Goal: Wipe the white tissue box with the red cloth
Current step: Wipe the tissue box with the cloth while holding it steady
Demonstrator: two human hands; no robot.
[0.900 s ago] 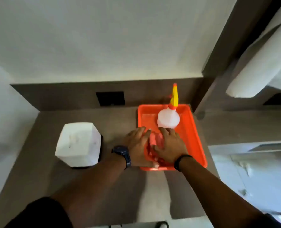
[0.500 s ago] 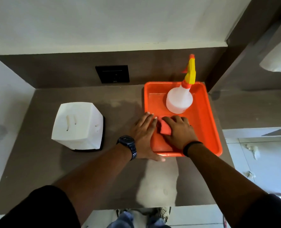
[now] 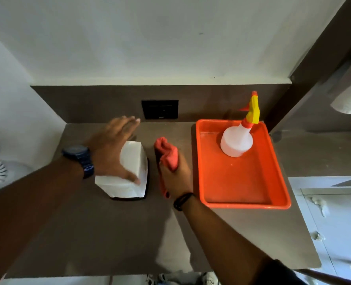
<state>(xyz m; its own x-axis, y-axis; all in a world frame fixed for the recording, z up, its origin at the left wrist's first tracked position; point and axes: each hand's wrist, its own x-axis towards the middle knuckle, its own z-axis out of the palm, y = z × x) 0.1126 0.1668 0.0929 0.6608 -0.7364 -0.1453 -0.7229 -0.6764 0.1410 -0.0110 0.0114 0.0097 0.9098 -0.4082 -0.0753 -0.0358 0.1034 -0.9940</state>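
The right hand [image 3: 175, 177], which lay in the orange tray [image 3: 240, 182] 0.5 s ago, now grips the red cloth [image 3: 167, 154] left of it. Just beyond, the left hand [image 3: 110, 149] has moved, fingers spread, onto the white tissue box [image 3: 129, 171].

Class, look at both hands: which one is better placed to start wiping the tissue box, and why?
Right. The right hand already holds the red cloth beside the white tissue box; the left hand is open over the box, likely to steady it.
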